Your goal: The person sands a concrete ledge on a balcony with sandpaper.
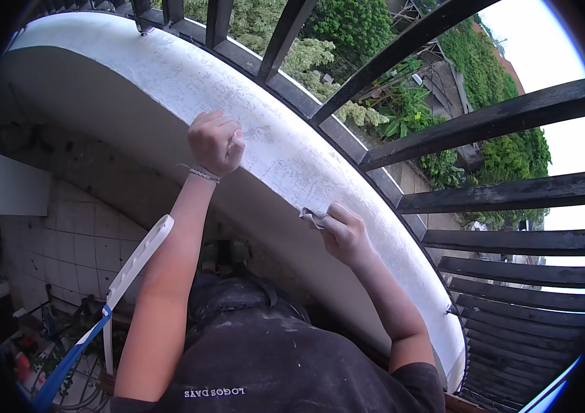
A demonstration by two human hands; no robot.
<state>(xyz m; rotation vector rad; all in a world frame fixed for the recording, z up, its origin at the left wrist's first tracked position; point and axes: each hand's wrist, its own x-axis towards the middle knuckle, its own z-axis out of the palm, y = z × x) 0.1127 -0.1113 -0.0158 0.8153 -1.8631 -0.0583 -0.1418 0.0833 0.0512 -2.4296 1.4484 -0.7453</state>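
My right hand (pixel 345 234) pinches a small folded piece of grey sandpaper (pixel 313 217) at the inner edge of a curved white ledge (pixel 285 158). The ledge's top is scuffed, with grey patches and scratch marks. Farther left along that same edge, my left hand (pixel 215 142) is closed in a fist, thumb against the fingers, with nothing showing from it. A braided bracelet (pixel 203 174) circles the left wrist. Pale dust coats both hands.
A dark slatted railing (pixel 347 155) runs along the ledge's outer side, with trees (pixel 354 27) beyond and below. At lower left, a white perforated strip on a blue strap (pixel 65 372) hangs near my left arm. White tiles (pixel 76 241) cover part of the floor.
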